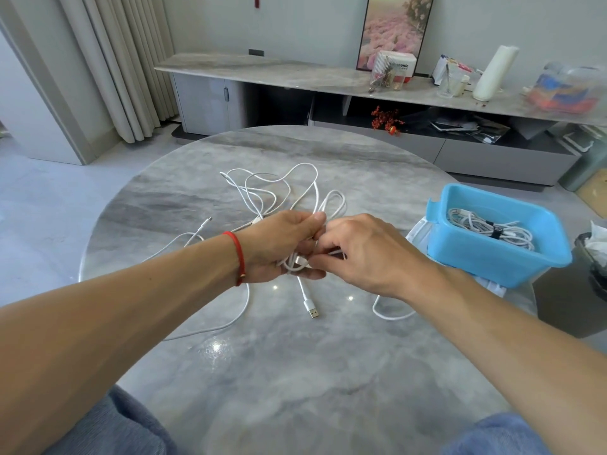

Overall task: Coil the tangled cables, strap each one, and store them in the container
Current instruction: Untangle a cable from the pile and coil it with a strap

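White cables (278, 185) lie tangled in loose loops on the round grey marble table (295, 372). My left hand (279, 244), with a red string on its wrist, grips a small bundle of white cable loops above the table's middle. My right hand (364, 251) pinches the same cable right beside it. A USB plug (312, 311) hangs from the bundle down onto the table. At the right edge stands a blue plastic container (476, 261) with coiled white cables (489, 228) inside, bound by black straps.
A white object (418, 231) lies under the container. A long marble sideboard (262, 72) with a paper roll, boxes and jars runs along the far wall. A dark bin (591, 257) stands right of the table. My knees show at the bottom.
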A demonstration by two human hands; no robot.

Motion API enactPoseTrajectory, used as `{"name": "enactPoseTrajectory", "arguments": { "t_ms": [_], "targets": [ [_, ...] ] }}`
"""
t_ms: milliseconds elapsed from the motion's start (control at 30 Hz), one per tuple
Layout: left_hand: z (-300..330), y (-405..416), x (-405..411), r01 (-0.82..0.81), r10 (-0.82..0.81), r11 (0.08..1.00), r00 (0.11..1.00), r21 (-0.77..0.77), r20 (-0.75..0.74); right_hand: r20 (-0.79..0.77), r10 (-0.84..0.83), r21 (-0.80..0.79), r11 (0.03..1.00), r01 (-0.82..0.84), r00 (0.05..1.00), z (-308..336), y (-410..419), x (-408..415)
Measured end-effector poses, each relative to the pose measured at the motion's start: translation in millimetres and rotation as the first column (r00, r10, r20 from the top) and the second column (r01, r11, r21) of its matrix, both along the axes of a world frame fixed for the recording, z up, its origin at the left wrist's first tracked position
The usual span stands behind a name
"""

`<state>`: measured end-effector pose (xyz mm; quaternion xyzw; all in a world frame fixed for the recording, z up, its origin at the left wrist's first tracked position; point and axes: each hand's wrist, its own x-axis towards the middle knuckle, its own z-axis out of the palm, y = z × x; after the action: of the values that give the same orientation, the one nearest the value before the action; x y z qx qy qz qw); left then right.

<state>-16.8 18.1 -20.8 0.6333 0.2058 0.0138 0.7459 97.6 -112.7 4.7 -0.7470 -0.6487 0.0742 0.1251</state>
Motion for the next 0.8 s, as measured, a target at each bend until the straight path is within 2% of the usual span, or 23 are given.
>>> {"name": "enactPoseTrajectory", "arguments": {
  "t_ms": [67, 233, 400, 600, 733, 800],
  "targets": [
    [-0.1, -2.1, 0.7, 0.014, -0.014, 1.0, 1.0, 0.022, -0.017, 0.046, -0.009, 0.016, 1.0, 0.008, 0.999, 2.4, -0.5, -2.2],
    [-2.0, -5.0, -1.2, 0.071, -0.059, 0.977, 0.996, 0.202, -0.069, 0.112, -0.089, 0.053, 0.995, 0.084, 0.99, 5.5, 3.1, -8.3],
    [-3.5, 6.9, -4.6, 0.099, -0.056, 0.932, 0.99, 0.348, -0.131, -0.04, -0.117, -0.006, 0.993, 0.117, 0.992, 13.0, -0.2, 13.5],
    [-4.4, 17.9, -6.0, 0.076, -0.02, 0.917, 0.989, 0.391, -0.144, -0.063, -0.27, 0.092, 0.957, 0.275, 0.961, 13.1, -20.9, 52.5],
    [-2.1, 7.9, -2.8, 0.087, -0.049, 0.918, 0.993, 0.388, -0.106, -0.293, -0.337, 0.252, 0.875, 0.413, 0.895, 7.5, -16.7, 47.6],
    [-2.5, 3.3, -1.4, 0.075, -0.048, 0.904, 0.996, 0.421, -0.074, -0.461, -0.355, 0.235, 0.835, 0.498, 0.813, 5.8, -12.7, 42.3]
  ]
}}
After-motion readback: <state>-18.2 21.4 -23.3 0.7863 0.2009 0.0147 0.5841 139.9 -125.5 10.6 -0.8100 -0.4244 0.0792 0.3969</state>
